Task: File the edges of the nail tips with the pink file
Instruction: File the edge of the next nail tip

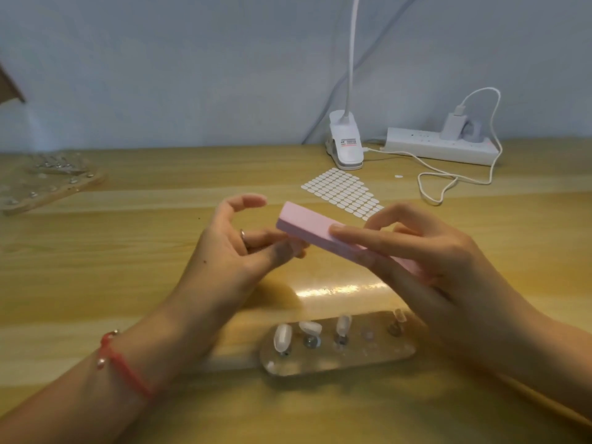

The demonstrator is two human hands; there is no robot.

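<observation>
My right hand (426, 251) grips the long pink block file (307, 222) by its near end, index finger laid flat along the top. The file slants up and to the left above the table. Under its far end, my left hand (237, 248) pinches a small nail tip (301, 251) between thumb and middle fingers, index finger lifted; the tip is mostly hidden and blurred. Below both hands lies a clear oval stand (336, 360) with several nail tips (282, 338) standing on pegs.
A sheet of white oval stickers (342, 190) lies behind the file. Farther back are a white clip lamp (346, 142), a power strip (439, 149) and a looping white cable (448, 184). A wooden board with metal pegs (48, 187) sits at the far left.
</observation>
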